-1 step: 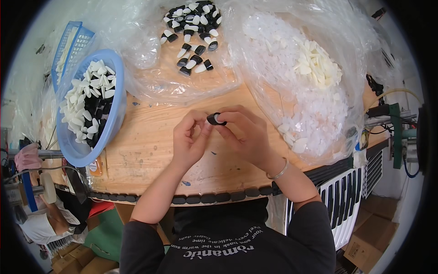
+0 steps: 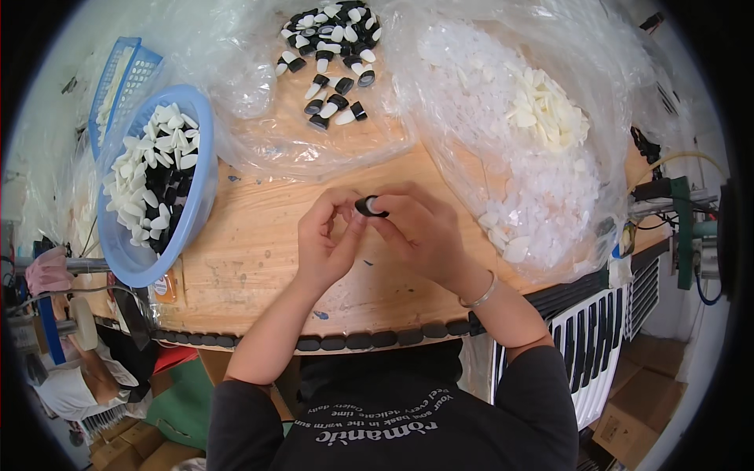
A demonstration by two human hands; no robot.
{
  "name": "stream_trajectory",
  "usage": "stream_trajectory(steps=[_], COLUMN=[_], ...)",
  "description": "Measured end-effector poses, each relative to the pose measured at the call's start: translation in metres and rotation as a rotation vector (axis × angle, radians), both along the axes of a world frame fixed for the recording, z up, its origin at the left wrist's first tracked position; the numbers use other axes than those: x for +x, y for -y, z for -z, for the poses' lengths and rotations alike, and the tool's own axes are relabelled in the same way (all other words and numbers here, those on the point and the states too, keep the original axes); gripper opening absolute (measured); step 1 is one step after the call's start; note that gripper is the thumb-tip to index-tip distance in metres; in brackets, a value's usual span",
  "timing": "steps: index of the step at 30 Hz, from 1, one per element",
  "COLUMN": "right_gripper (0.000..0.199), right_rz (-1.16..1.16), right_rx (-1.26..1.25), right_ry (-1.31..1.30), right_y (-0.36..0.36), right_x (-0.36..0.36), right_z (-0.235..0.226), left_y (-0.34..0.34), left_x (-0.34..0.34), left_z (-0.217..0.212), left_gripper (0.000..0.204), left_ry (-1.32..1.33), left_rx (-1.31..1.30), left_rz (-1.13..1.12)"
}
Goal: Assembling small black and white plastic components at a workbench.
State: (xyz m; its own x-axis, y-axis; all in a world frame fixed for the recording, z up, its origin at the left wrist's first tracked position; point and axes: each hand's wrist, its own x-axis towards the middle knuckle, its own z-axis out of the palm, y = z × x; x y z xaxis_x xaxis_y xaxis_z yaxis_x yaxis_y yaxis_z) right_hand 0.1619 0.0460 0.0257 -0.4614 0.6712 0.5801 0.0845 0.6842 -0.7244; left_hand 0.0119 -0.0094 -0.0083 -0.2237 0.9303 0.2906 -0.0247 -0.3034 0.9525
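Observation:
Over the middle of the wooden table (image 2: 236,275), both hands hold one small black cap-like piece (image 2: 382,212) with a whitish disc showing in its open end. My left hand (image 2: 326,235) pinches its left side between thumb and fingers. From the right, the fingers of my right hand (image 2: 420,231) press on the piece, partly covering it. Beyond the hands lies a pile of black caps with white oval tongues (image 2: 334,31), with several spread nearer to me. Whether the held piece has such a tongue is hidden.
A blue basin (image 2: 206,173) of white tongues and black caps stands at left, before a blue basket (image 2: 106,94). Clear plastic sheeting (image 2: 259,149) covers the far side. Translucent pieces (image 2: 542,196) and cream ones (image 2: 546,110) lie at right. Black pads (image 2: 357,341) line the near edge.
Fingers of my right hand have shifted very slightly against the black piece, which sits almost where it was. All else looks the same.

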Motion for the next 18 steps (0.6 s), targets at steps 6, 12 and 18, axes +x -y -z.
stream_trajectory(steps=[6,12,18], right_gripper=[0.024,0.023,0.02], right_rz=[-0.056,-0.1,-0.06], right_rx=[-0.027,0.032,0.106], right_ry=[0.096,0.119,0.077], right_y=[-0.002,-0.005,-0.002], right_x=[0.006,0.009,0.007], right_z=[-0.002,-0.002,-0.002], left_y=[-0.003,-0.003,-0.004], left_x=[-0.016,-0.016,-0.013], left_z=[-0.001,-0.009,-0.006], left_gripper=[0.015,0.014,0.014], left_ry=[-0.41,-0.635,-0.456], left_rx=[0.154,0.141,0.132], left_rz=[-0.022,-0.02,0.019])
